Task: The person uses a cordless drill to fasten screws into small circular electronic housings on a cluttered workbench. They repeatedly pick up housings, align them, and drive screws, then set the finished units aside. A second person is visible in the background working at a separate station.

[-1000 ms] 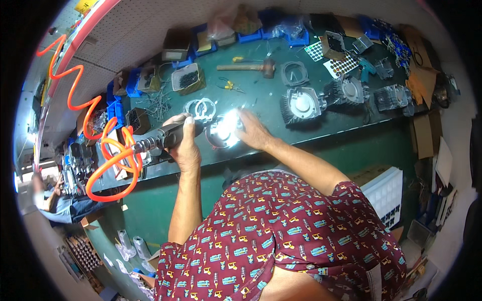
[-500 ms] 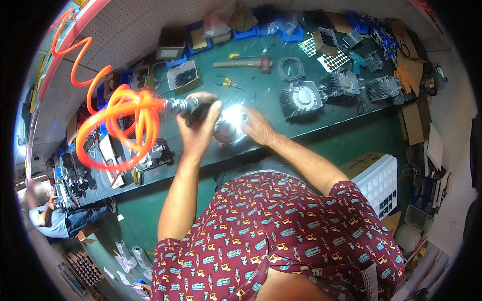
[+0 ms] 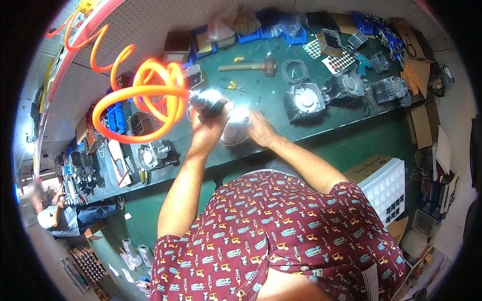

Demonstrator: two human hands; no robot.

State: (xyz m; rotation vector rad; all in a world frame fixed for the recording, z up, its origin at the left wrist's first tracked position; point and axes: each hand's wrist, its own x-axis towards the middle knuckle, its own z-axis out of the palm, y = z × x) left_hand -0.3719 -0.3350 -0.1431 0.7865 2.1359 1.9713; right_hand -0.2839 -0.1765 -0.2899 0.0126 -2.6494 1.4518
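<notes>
My left hand (image 3: 207, 131) is wrapped round a dark air tool (image 3: 210, 106) with a shiny hose fitting; the exact kind of tool is hard to make out. A coiled orange air hose (image 3: 131, 91) runs from its end up to the far left. Beside it on the bench lies a round silvery metal part (image 3: 234, 134), partly washed out by a bright glare. My right hand (image 3: 261, 129) rests at the right edge of this part, fingers closed against it. Glare hides the tool's tip and the fingertips.
Past my hands lie yellow-handled pliers (image 3: 234, 86), a wooden-handled mallet (image 3: 269, 67) and a cable coil (image 3: 294, 71). Finned metal housings (image 3: 306, 100) stand to the right, another housing (image 3: 153, 155) to the left. A seated person (image 3: 54, 216) is at far left.
My left hand with the air tool has shifted right and slightly down, closer to my right hand. The orange hose has swung right, and the whole view has moved a little.
</notes>
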